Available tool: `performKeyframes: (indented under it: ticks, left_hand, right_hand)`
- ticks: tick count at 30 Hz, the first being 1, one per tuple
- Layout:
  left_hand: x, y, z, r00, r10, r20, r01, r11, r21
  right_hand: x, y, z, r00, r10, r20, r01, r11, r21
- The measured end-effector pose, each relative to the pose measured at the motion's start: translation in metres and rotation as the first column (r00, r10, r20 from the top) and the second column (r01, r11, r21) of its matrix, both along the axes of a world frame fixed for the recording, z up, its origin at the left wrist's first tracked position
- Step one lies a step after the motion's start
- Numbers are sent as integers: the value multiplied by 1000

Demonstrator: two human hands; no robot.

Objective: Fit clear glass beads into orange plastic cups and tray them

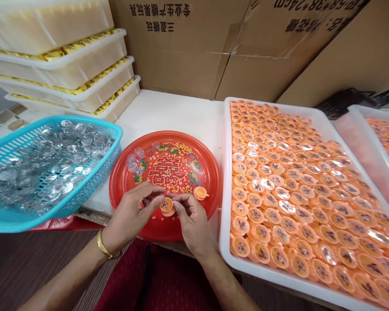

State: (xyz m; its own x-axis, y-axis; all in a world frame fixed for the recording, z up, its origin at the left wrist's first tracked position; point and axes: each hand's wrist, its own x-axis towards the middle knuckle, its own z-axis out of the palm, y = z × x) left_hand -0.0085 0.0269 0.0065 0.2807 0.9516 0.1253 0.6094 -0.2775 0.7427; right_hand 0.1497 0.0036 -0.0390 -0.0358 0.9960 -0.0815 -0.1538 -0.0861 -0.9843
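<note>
Over the near part of a red round tray (119,172), my left hand (136,209) and my right hand (192,220) pinch a small orange toy cup (167,205) between them. A printed picture shows on the cup's round top, and both hands' fingertips touch its sides. Another orange cup (200,193) sits on the tray to the right, its top open with yellow inside. Small orange candy beads (183,149) lie scattered over the tray's printed pattern. A few clear plastic lids (135,159) rest at the tray's left side.
A blue basket (118,142) of clear, shiny lids stands at the left. On the right, a white bin (226,172) holds rows of capped orange cups, with another bin (372,138) beyond. Stacked white crates (94,73) and cardboard boxes (181,60) stand behind.
</note>
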Motion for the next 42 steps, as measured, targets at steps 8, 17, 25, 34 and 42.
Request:
performKeyframes:
  ticks: [8, 17, 25, 34, 42]
  left_hand:
    - [8, -19, -11, 1000, -3, -11, 4, 992, 123]
    - [2, -11, -11, 998, -50, 33, 50, 999, -4]
    - [3, -9, -11, 998, -58, 40, 60, 997, -48]
    - [10, -12, -17, 999, -36, -16, 37, 993, 114]
    - [11, -10, -19, 1000, -29, 6, 29, 998, 56]
  right_hand:
    - [-1, -1, -2, 999, -8, 44, 6, 999, 49]
    - [0, -2, -4, 998, -13, 69, 9, 998, 58]
    - [1, -1, 0, 996, -32, 85, 28, 998, 58]
    - [-3, 0, 4, 999, -41, -35, 41, 999, 5]
    - [-3, 0, 3, 997, -71, -21, 71, 997, 9]
